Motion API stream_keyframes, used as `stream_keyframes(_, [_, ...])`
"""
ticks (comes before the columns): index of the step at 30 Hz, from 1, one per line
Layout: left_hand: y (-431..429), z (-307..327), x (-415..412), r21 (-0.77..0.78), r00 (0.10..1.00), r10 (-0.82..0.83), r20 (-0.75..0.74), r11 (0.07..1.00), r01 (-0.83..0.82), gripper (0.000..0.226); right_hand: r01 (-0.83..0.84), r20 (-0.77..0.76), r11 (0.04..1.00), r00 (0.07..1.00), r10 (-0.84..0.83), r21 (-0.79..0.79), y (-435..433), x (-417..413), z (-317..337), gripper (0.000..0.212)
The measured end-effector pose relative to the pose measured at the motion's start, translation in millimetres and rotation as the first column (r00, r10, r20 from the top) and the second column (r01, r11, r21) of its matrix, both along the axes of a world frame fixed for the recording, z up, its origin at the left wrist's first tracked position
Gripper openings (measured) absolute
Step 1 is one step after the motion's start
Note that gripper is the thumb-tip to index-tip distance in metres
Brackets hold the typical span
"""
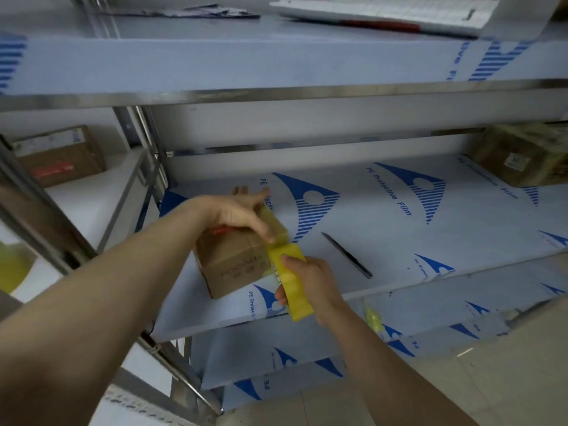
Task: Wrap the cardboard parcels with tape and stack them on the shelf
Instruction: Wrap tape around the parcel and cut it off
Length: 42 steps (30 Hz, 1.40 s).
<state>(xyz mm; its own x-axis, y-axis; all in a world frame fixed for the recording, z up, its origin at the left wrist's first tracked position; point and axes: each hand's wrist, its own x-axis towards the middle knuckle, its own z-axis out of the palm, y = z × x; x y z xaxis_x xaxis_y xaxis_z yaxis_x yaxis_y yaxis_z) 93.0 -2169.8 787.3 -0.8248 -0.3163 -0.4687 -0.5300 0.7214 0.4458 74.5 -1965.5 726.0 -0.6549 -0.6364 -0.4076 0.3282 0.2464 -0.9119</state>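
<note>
A small cardboard parcel (236, 262) stands on the middle shelf (399, 241), near its front left corner. My left hand (236, 210) rests on top of it, fingers stretched over the far side and thumb pressing the yellowish tape on the top edge. Right beside the parcel's near right corner, my right hand (307, 281) grips a yellow tape roll (290, 281). A short strip runs from the roll onto the box. Parts of the parcel's top look glossy with tape.
A dark knife (347, 255) lies on the shelf right of the parcel. A taped parcel (522, 155) sits at the shelf's far right. Another box (61, 155) stands on the neighbouring shelf to the left. The upper shelf (276, 63) overhangs above; lower shelves lie beneath.
</note>
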Motion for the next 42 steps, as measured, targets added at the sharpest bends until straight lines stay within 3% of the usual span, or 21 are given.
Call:
stream_keyframes(2, [-8.0,-2.2,16.1,-0.221,0.986,0.013,0.164,0.975,0.024,0.145,-0.020,0.007,1.000,1.000,0.020,0.013,-1.6,-1.9,2.4,0.028])
stream_keyframes(4, [-8.0,-6.0,24.2,-0.240,0.990,0.051,0.130,0.971,-0.018,0.136,-0.060,0.052,0.998,0.997,0.058,0.027,-0.5,-1.9,10.9,0.031])
stream_keyframes(8, [-16.8,3.4,33.1,0.119,0.999,0.027,0.028,0.992,-0.030,0.116,-0.229,0.233,0.964,0.938,0.255,-0.135,22.2,-12.4,50.1,0.038])
stream_keyframes(9, [-17.0,8.6,36.8,0.216,0.999,0.021,0.026,0.976,-0.026,0.107,-0.296,0.222,0.933,0.914,0.339,-0.207,30.1,-17.0,64.3,0.041])
stream_keyframes(11, [-14.7,11.9,42.1,0.326,1.000,-0.004,0.012,0.945,0.000,0.081,-0.451,0.050,0.856,0.877,0.477,-0.254,38.2,-24.7,87.4,0.040])
stream_keyframes(13, [-9.5,11.2,41.5,0.277,0.997,0.034,-0.062,0.961,-0.016,0.048,-0.481,-0.123,0.856,0.877,0.465,-0.188,30.4,-28.7,99.2,0.034])
stream_keyframes(15, [-4.5,9.4,36.9,0.100,0.973,0.129,-0.191,0.989,-0.112,0.030,-0.374,-0.165,0.914,0.922,0.349,-0.160,9.9,-32.7,103.5,0.028])
stream_keyframes(17, [-1.0,6.4,32.9,-0.176,0.957,0.100,-0.272,0.973,-0.152,0.044,-0.232,-0.157,0.959,0.966,0.207,-0.165,-15.5,-37.9,103.2,0.034])
stream_keyframes(18, [1.0,2.7,31.9,-0.269,0.969,0.028,-0.244,0.959,-0.095,0.061,-0.166,-0.162,0.974,0.977,0.141,-0.155,-27.2,-41.1,103.0,0.040])
stream_keyframes(20, [10.3,-5.5,32.1,-0.290,0.992,-0.103,-0.074,0.954,0.077,0.107,-0.072,-0.200,0.991,0.979,0.048,-0.110,-45.4,-47.4,102.9,0.048])
stream_keyframes(22, [20.0,-16.3,33.5,-0.331,0.986,-0.160,0.043,0.929,0.165,0.135,-0.012,-0.222,0.996,0.975,-0.009,-0.093,-57.5,-53.5,100.4,0.049])
stream_keyframes(26, [27.1,-34.5,31.2,-0.503,0.979,-0.130,-0.155,0.863,0.035,0.126,-0.073,-0.146,0.990,0.988,0.055,-0.120,-68.3,-56.0,86.6,0.049])
stream_keyframes(34, [29.3,-34.7,31.5,-0.498,0.982,-0.112,-0.150,0.867,0.023,0.121,-0.002,-0.128,0.985,0.992,-0.020,-0.172,-42.5,-27.6,96.8,0.043])
stream_keyframes(39, [28.0,-36.2,27.5,-0.511,0.987,-0.102,-0.126,0.859,0.024,0.126,-0.046,-0.233,0.997,0.971,0.058,0.060,20.7,5.4,83.8,0.051])
stream_keyframes(42, [27.0,-39.5,25.8,-0.518,0.988,-0.087,-0.125,0.856,0.010,0.123,-0.005,-0.101,1.000,0.995,0.005,-0.003,41.3,20.6,60.2,0.038])
